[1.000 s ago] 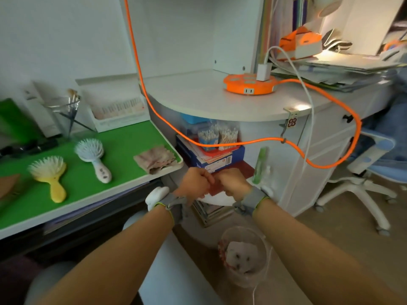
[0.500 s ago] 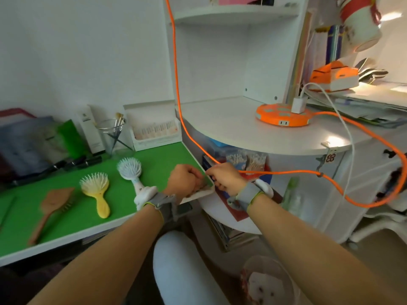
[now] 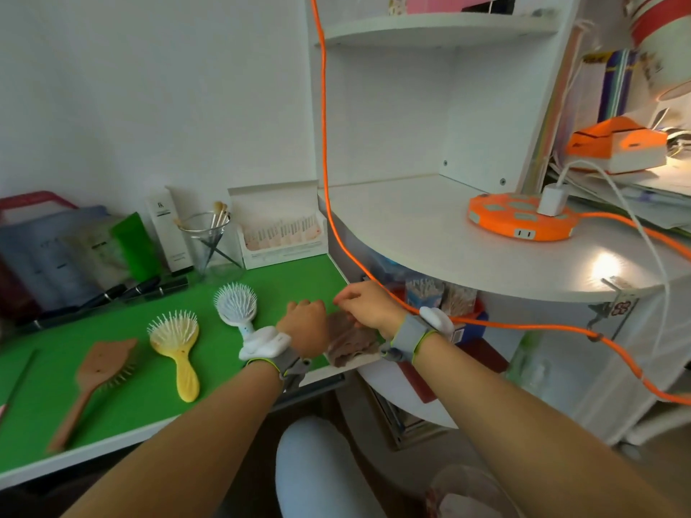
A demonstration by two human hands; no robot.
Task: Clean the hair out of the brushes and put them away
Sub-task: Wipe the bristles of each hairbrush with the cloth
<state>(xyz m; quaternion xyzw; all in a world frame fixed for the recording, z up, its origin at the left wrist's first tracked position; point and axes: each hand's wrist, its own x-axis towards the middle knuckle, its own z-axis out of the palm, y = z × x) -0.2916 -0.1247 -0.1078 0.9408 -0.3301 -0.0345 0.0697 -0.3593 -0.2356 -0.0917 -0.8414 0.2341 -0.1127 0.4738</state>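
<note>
Three hairbrushes lie on the green table: a white one, a yellow one and a brown wooden one furthest left. A crumpled brown cloth sits at the table's right front corner. My left hand hovers just left of the cloth with its fingers curled into a fist, and nothing shows in it. My right hand lies over the cloth's upper edge with its fingers bent. Whether it grips the cloth is hidden.
An orange cable hangs down past the table's right edge to a round power strip on the white corner shelf. A glass of makeup brushes and a white box stand at the back. A lined bin is on the floor.
Both hands have risen from above the bin to the table's right corner and now sit at the brown cloth. The view has tilted up and to the left.
</note>
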